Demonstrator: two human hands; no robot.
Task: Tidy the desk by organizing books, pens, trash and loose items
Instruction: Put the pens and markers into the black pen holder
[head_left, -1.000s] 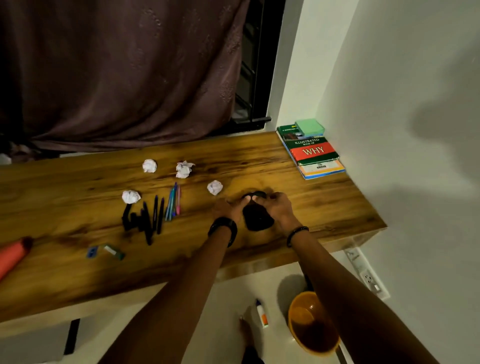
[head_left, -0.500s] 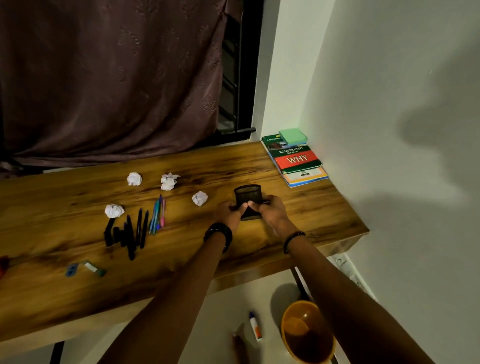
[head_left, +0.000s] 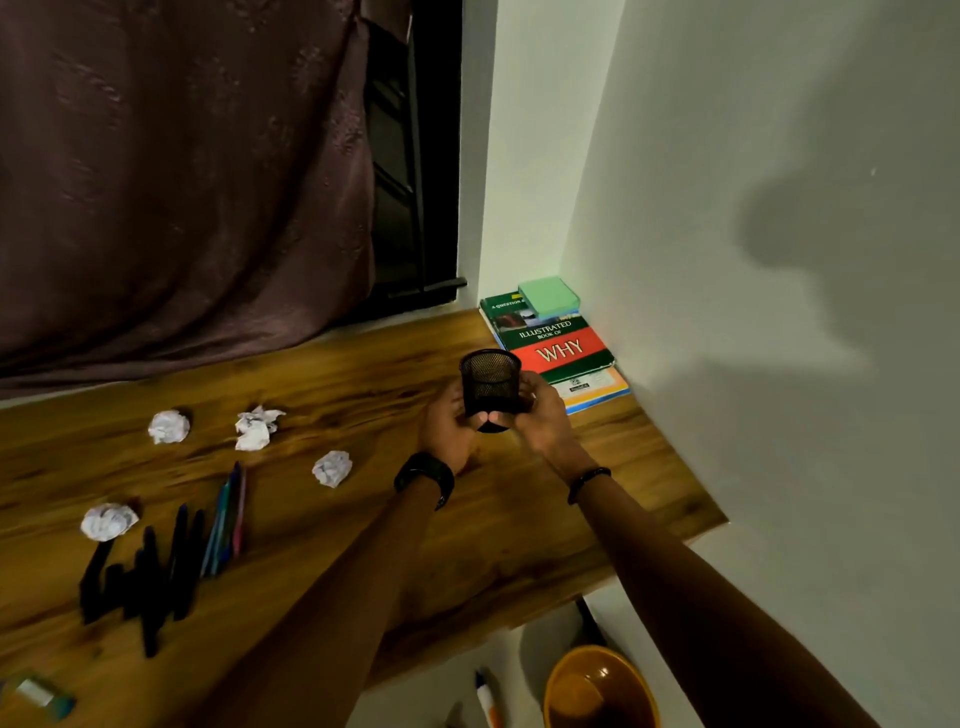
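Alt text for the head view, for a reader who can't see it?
The left hand and right hand hold a black mesh pen cup over the wooden desk, beside stacked books in the corner. Four paper balls and loose pens lie to the left.

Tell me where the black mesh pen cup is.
Head view, right of centre: the mesh pen cup is held upright between the left hand and right hand, just left of the stacked books.

left grip (head_left: 449, 423): curled round mesh cup (head_left: 491, 384) | right grip (head_left: 543, 415): likewise | both arms outstretched
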